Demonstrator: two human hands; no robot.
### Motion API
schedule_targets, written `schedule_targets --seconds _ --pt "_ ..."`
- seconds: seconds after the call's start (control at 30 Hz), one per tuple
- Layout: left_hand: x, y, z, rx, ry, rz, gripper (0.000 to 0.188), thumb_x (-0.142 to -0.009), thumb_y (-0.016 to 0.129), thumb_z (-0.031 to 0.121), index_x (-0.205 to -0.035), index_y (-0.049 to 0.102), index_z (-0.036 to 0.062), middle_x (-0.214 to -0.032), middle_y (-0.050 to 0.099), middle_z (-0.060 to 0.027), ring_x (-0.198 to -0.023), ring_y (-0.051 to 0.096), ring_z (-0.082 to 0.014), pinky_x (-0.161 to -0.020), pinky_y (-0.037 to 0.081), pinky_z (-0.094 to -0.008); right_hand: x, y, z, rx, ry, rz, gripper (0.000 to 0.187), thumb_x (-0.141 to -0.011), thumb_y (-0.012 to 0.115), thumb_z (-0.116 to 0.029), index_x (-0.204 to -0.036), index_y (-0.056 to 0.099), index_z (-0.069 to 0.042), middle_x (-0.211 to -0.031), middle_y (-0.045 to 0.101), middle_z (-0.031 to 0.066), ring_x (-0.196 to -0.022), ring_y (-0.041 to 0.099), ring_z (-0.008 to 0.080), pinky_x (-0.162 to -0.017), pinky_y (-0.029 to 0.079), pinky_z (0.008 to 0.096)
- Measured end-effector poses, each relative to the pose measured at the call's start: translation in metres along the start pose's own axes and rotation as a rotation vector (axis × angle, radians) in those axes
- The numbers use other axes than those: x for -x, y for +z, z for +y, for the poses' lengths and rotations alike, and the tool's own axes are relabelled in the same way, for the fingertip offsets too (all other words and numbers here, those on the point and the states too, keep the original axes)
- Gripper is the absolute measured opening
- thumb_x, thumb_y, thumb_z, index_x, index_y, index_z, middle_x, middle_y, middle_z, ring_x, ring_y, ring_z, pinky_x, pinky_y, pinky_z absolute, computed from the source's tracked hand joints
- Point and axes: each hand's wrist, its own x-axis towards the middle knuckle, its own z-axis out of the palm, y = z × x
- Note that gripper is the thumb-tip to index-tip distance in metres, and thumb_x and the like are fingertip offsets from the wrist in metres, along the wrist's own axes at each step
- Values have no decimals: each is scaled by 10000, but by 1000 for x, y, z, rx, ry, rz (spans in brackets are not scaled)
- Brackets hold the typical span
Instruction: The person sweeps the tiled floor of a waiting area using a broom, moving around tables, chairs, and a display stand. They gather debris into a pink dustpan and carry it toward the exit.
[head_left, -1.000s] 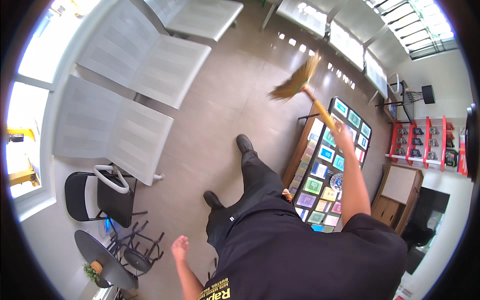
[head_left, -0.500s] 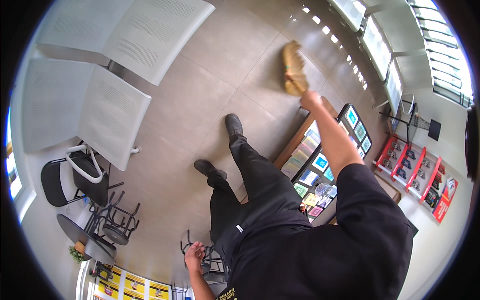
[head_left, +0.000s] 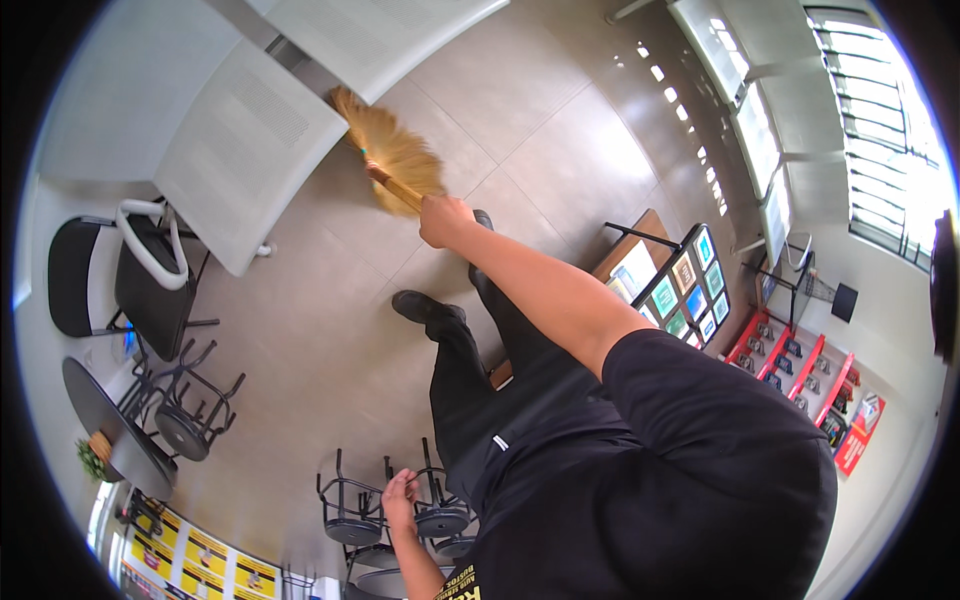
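My right hand (head_left: 446, 220) is closed around the handle of a soft straw broom (head_left: 395, 150). The broom's fanned, tan bristles reach the floor beside the edge of a grey metal bench seat (head_left: 245, 150). Stretched across my body, the right arm hides part of my legs. My left hand (head_left: 400, 498) hangs low by my side with its fingers loosely bent and apart, nothing visible in it. Behind that hand, in the view, are black stools (head_left: 355, 525); I cannot tell whether it touches them.
A black folding chair (head_left: 150, 270) and a round dark table (head_left: 115, 430) stand at the left. On the right are a low wooden table (head_left: 625, 250), a display board with coloured cards (head_left: 690, 285) and a red rack (head_left: 800, 370). More metal seats (head_left: 755, 130) line the far right wall.
My right hand has swept the broom from the right across to the left, up to the bench. The bristles now look spread wider. My left hand stays low, and the whole view has shifted slightly.
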Motion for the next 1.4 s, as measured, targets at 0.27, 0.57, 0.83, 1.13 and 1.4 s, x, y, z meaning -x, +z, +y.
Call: schedule_targets --seconds 0.27,0.57,0.83,1.13,1.4 --pt "-5 -30 -74 202 -80 167 341 -992 513 255 -1220 661 50 -1078 729 -48 -842 646 -103 -689 485 -243 19 -49 11 -66 -218 -66 581 -843 717 -289 -1380 587 -109 -1211 673 221 -1110 652 354 -961 515 436" --pt "-6 99 -110 191 -192 80 354 -1001 460 246 -1210 661 43 -1076 723 -46 -821 655 -126 -698 508 -282 144 -206 264 211 -52 335 437 -801 693 -100 -1218 643 18 -913 673 172 -786 651 282 -734 511 402" --pt "-44 274 -94 -28 44 54 385 -1008 556 336 -1154 680 2 -1089 719 -86 -878 669 -139 -728 498 -291 -56 -240 360 479 288 547 377 -858 642 -136 -1224 593 -60 -1177 646 183 -1097 643 377 -932 521 480" --pt "-12 271 -107 538 -351 143 412 -989 537 359 -1209 650 31 -1099 713 -79 -918 671 -160 -781 514 -304 -385 -169 199 720 177 574 294 -945 580 -244 -1152 674 -57 -1218 675 172 -1117 674 331 -917 572 429" --pt "-22 359 -180 731 -465 -72 386 -1022 510 343 -1190 664 32 -1002 695 -32 -822 640 -142 -742 526 -287 -303 2 38 1008 -376 656 317 -993 477 -176 -1220 501 45 -1112 638 181 -906 733 343 -724 632 405"
